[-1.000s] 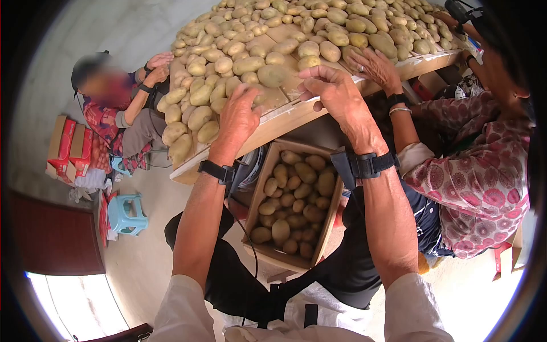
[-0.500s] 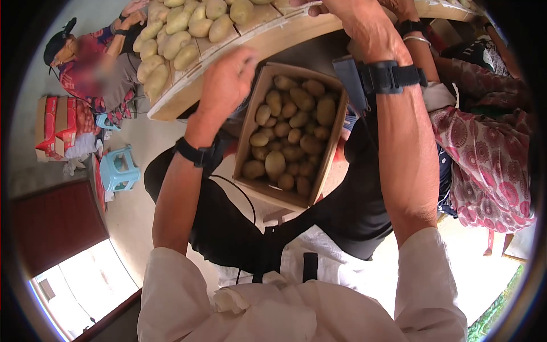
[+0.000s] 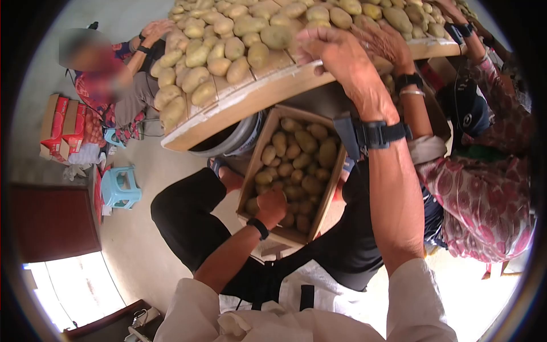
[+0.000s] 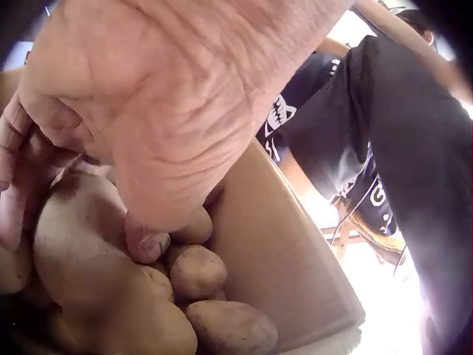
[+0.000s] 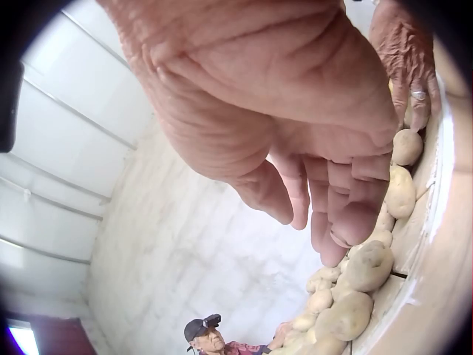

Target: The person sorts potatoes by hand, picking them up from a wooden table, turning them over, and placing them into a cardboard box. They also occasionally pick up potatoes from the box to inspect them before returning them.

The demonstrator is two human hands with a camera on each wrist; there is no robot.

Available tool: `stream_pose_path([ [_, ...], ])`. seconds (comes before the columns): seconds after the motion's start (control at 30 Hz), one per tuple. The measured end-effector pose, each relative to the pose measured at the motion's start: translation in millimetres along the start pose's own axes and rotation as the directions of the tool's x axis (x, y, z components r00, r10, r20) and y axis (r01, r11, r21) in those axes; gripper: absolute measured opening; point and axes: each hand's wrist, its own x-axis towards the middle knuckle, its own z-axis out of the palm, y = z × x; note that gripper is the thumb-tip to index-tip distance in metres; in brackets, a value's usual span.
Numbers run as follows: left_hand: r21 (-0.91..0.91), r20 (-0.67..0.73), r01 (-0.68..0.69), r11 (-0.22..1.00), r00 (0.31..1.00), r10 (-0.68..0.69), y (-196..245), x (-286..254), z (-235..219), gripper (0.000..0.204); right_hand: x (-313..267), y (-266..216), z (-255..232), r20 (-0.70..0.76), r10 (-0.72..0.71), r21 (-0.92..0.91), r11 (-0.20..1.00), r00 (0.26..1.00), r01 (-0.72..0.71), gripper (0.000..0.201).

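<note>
My left hand reaches into the near left part of a cardboard box of potatoes. Seen from the left wrist, that hand's fingers and thumb straddle a large pale potato, holding it among smaller potatoes. My right hand hovers by the front edge of the wooden table. Its fingers are loosely bent with nothing in them in the right wrist view, and table potatoes lie beyond the fingertips.
Potatoes cover much of the tabletop. Another person's hand is at the table close to my right hand. A grey bucket stands under the table, left of the box. Farther left are a blue stool and a seated person.
My left hand has come down from the table edge into the box and taken hold of a potato. My right hand has stayed by the table edge. The head view dipped, then rose partly back.
</note>
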Motion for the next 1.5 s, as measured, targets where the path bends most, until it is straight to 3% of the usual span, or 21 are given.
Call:
stream_pose_path([
  [0.1, 0.037, 0.032, 0.082, 0.996, 0.996, -0.083, 6, 4, 10, 0.049, -1, -3, 1, 0.008, 0.027, 0.014, 1.000, 1.000, -0.027, 0.032],
  [0.13, -0.011, 0.109, 0.103, 0.995, 0.989, -0.101, 9, 3, -2, 0.053, -1, -3, 1, 0.022, 0.064, 0.027, 0.998, 0.998, -0.064, 0.032],
  [0.17, -0.011, 0.092, 0.109, 0.994, 0.990, -0.108, 12, -2, -14, 0.053, -3, -5, 1, 0.027, 0.045, 0.028, 0.999, 0.999, -0.046, 0.032],
  [0.23, -0.167, 0.094, 0.043, 0.985, 0.995, -0.028, 17, -10, -37, 0.057, -7, -10, 0, -0.002, 0.093, 0.064, 0.994, 0.996, -0.093, 0.032],
  [0.37, -0.265, 0.128, 0.070, 0.962, 0.991, -0.036, 25, 1, -77, 0.063, -6, -8, -8, -0.024, 0.117, 0.120, 0.986, 0.993, -0.113, 0.027],
  [0.43, -0.449, 0.261, 0.218, 0.867, 0.959, -0.106, 25, 17, -107, 0.070, -8, -9, -10, -0.071, 0.090, 0.144, 0.986, 0.993, -0.079, 0.031],
  [0.47, -0.446, 0.253, 0.209, 0.870, 0.962, -0.102, 24, 23, -124, 0.070, -8, -8, -12, -0.080, 0.098, 0.154, 0.984, 0.992, -0.085, 0.031],
  [0.53, -0.724, 0.149, 0.134, 0.677, 0.988, -0.035, 15, 37, -154, 0.076, -8, -6, -15, -0.097, 0.104, 0.172, 0.981, 0.990, -0.087, 0.031],
  [0.57, -0.800, 0.106, 0.097, 0.592, 0.994, -0.020, 2, 57, -144, 0.074, -7, -4, -16, -0.103, 0.097, 0.172, 0.982, 0.990, -0.078, 0.031],
  [0.6, -0.880, 0.085, 0.038, 0.473, 0.993, 0.079, 18, 43, -207, 0.064, -7, -3, -16, -0.100, 0.102, 0.180, 0.980, 0.990, -0.083, 0.031],
  [0.63, -0.919, 0.085, 0.031, 0.393, 0.989, 0.121, 21, 46, -237, 0.057, -7, -2, -17, -0.097, 0.106, 0.187, 0.979, 0.990, -0.086, 0.031],
  [0.67, -0.941, -0.009, -0.046, 0.337, 0.994, 0.111, 20, 62, -246, 0.054, -8, 0, -17, -0.101, 0.107, 0.190, 0.978, 0.989, -0.087, 0.030],
  [0.77, -0.968, -0.113, -0.133, 0.212, 0.988, 0.106, 38, 93, -325, 0.048, -10, -1, -17, -0.112, 0.115, 0.211, 0.973, 0.987, -0.090, 0.030],
  [0.8, -0.956, -0.153, -0.179, 0.233, 0.980, 0.126, 33, 113, -341, 0.064, -12, -1, -17, -0.121, 0.121, 0.206, 0.974, 0.985, -0.094, 0.029],
  [0.83, -0.958, -0.180, -0.179, 0.225, 0.984, 0.016, 35, 128, -354, 0.059, -12, 2, -18, -0.127, 0.118, 0.204, 0.975, 0.985, -0.090, 0.029],
  [0.9, -0.933, -0.287, -0.270, 0.240, 0.957, -0.037, 46, 133, -382, 0.064, -10, 7, -20, -0.094, 0.139, 0.159, 0.980, 0.986, -0.123, 0.030],
  [1.03, -0.905, -0.377, -0.345, 0.250, 0.921, -0.096, 40, 144, -373, 0.060, -13, 9, -21, -0.112, 0.124, 0.171, 0.980, 0.986, -0.104, 0.030],
  [1.1, -0.883, -0.368, -0.319, 0.345, 0.926, -0.084, 37, 130, -352, 0.047, -12, 15, -22, -0.158, 0.112, 0.153, 0.984, 0.981, -0.087, 0.034],
  [1.33, -0.825, -0.413, -0.341, 0.451, 0.908, -0.071, 3, 88, -234, 0.026, -22, 13, -28, -0.176, 0.160, 0.080, 0.986, 0.971, -0.148, 0.031],
  [1.5, -0.866, -0.129, -0.070, 0.495, 0.988, -0.085, -22, 51, -164, 0.024, -28, 23, -32, -0.169, 0.127, 0.088, 0.990, 0.977, -0.114, 0.033],
])
